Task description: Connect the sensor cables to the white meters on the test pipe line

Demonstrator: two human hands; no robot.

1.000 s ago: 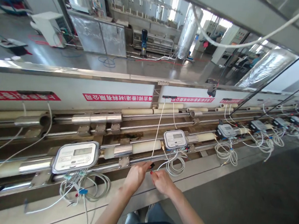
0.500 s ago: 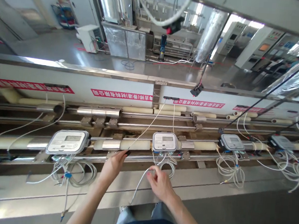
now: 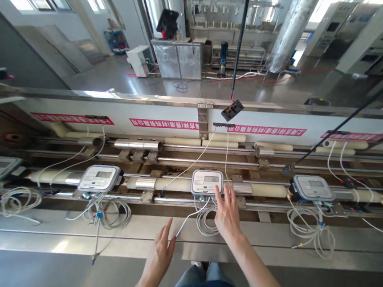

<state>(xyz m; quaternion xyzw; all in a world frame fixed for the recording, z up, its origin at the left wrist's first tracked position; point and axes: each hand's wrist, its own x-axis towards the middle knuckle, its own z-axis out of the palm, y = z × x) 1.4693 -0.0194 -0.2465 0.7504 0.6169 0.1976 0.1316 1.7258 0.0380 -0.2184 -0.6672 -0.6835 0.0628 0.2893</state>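
In the middle of the head view a meter (image 3: 207, 182) with a grey display sits on the pale pipe (image 3: 174, 185). My right hand (image 3: 228, 213) is at the meter's lower right corner, fingers stretched and spread, holding nothing visible. A thin white hanging lead (image 3: 227, 158) runs down behind its fingertips; contact I cannot tell. My left hand (image 3: 161, 253) is lower left, open, thumb apart, close to the free end of the meter's white cable (image 3: 188, 217). Another white lead (image 3: 194, 164) slants down to a dark clip (image 3: 161, 194) at the pipe. Coiled cable (image 3: 204, 223) hangs below the meter.
More meters stand along the line, one left (image 3: 99, 178) and one right (image 3: 313, 187), with coiled cables below. A black connector block (image 3: 232, 110) hangs from a rod above. The metal ledge (image 3: 129, 241) runs along the front; a white panel (image 3: 167, 112) stands behind.
My left hand has let go of the dark clip at the pipe and moved down. My right hand has left the meter's cable and risen beside the meter, fingers opening. The view has shifted.
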